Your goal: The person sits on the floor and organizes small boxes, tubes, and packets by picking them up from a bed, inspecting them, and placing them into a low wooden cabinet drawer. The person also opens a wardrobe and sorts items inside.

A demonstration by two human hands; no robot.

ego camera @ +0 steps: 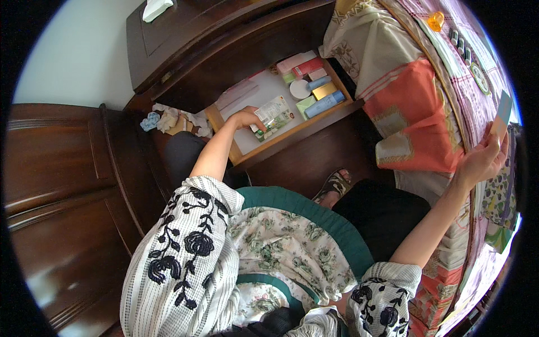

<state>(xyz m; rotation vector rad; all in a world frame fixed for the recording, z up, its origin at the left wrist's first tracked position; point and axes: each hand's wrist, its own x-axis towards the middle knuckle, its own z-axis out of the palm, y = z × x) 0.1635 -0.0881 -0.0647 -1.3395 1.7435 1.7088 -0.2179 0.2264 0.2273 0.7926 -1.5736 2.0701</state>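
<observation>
My left hand [246,120] reaches into an open wooden drawer [290,130] and grips a white and green printed packet [271,110]. A second green and white packet or box face [276,127] shows just below it; whether the two are joined, I cannot tell. Off to the right, my right hand [486,158] is raised beside the bed and pinches a thin flat blue and orange card or box [502,113]. In the drawer's right end are a blue tube or bottle [325,104], a white round jar [300,89], a gold box [324,90] and a red box [308,67].
A bed with a patterned cover [404,105] borders the right side; an orange translucent item [436,21] and small dark-and-white cylinders [461,45] lie on it. Crumpled tissues [168,118] sit left of the drawer. A dark wooden cabinet [54,168] stands at left.
</observation>
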